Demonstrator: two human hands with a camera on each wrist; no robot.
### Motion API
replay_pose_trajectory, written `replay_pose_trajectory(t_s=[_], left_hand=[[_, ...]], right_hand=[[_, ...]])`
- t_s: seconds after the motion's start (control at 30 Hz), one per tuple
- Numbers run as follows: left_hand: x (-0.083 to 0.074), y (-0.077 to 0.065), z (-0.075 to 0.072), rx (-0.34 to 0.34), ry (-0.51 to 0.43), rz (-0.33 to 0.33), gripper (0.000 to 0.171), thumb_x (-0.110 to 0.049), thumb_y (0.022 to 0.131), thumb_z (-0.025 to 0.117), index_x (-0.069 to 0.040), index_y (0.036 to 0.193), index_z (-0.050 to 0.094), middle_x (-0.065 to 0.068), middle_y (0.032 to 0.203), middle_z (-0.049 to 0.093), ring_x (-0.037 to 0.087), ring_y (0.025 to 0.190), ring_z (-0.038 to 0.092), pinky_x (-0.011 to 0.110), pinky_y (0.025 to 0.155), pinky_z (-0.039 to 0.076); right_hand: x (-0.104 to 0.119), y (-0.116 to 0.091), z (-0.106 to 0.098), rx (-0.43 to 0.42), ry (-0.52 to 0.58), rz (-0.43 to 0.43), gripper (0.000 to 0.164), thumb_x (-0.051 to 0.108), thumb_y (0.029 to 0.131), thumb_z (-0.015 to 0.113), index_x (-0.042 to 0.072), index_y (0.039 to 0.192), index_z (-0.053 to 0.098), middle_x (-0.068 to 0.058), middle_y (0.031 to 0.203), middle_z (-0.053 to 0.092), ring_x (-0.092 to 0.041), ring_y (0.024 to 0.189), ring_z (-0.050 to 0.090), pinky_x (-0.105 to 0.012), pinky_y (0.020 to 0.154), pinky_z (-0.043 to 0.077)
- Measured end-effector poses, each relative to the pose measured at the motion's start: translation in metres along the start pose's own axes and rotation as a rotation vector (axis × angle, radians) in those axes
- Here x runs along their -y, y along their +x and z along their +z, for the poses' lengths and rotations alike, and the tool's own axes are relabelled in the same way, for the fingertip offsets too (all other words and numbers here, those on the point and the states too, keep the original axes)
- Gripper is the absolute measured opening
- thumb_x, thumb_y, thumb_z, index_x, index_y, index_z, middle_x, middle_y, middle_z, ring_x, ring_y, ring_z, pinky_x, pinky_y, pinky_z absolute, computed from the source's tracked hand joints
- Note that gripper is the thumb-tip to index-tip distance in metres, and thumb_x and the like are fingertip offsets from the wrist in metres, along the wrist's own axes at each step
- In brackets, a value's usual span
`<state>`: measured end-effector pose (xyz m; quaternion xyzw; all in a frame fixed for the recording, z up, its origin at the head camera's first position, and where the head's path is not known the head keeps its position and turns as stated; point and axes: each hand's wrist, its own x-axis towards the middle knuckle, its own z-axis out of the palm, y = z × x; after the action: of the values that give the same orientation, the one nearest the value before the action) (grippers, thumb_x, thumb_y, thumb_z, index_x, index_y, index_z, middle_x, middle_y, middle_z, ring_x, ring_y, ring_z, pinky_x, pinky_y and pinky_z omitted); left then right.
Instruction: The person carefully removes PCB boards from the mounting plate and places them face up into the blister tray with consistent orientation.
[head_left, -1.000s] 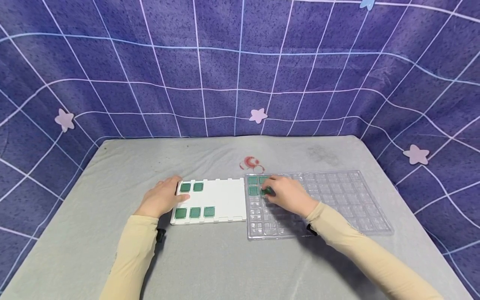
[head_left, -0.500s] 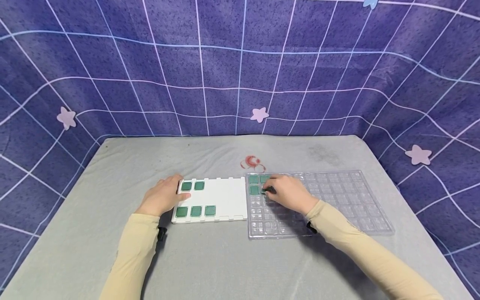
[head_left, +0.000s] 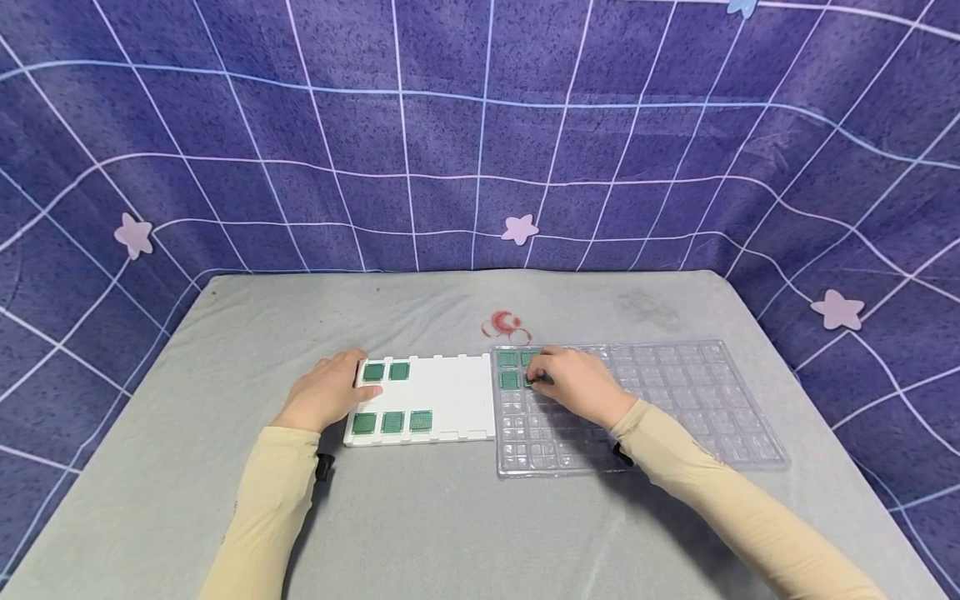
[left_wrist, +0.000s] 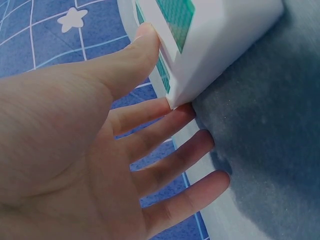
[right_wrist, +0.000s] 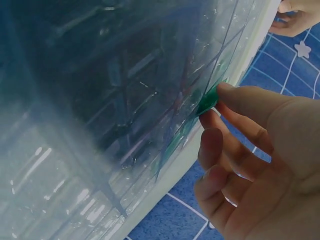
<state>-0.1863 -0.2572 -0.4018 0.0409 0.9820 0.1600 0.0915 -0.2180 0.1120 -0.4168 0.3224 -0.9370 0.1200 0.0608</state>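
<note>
My left hand [head_left: 318, 396] rests at the left end of a white notched tray [head_left: 457, 392]. Its thumb lies on top, and straight fingers touch the end edge in the left wrist view. Several small square green circuit boards [head_left: 392, 422] sit on this tray, in a far and a near row. Over the far left of a clear plastic compartment tray [head_left: 660, 392], my right hand [head_left: 581, 387] pinches a green circuit board [right_wrist: 207, 102] by thumb and index finger, at a cell. Other green boards [head_left: 509, 381] fill cells beside it; the hand partly hides this corner.
Both trays lie side by side, nearly touching, on a grey cloth-covered table [head_left: 420, 517]. A red printed mark [head_left: 505, 323] shows behind them. A purple curtain [head_left: 442, 142] with grid lines and stars surrounds the back and sides.
The green board at my right fingertips has tilted and sunk lower into the cell. My right hand has barely shifted; the left hand stays in place on the white tray.
</note>
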Motion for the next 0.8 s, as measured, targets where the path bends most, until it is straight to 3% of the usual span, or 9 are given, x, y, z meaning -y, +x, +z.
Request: replay_pose_trajectory(t_s=[0.8], left_hand=[[0.0018, 0.0009, 0.0024, 0.004, 0.008, 0.008, 0.061, -0.037, 0.096, 0.069, -0.001, 0.142, 0.049, 0.023, 0.139, 0.058, 0.045, 0.119, 0.057, 0.062, 0.095, 0.049]], right_hand=[[-0.0013, 0.0, 0.002, -0.023, 0.003, -0.001, 0.007, 0.015, 0.089, 0.077, 0.02, 0.094, 0.079, 0.004, 0.101, 0.076, -0.019, 0.086, 0.074, -0.038, 0.069, 0.06]])
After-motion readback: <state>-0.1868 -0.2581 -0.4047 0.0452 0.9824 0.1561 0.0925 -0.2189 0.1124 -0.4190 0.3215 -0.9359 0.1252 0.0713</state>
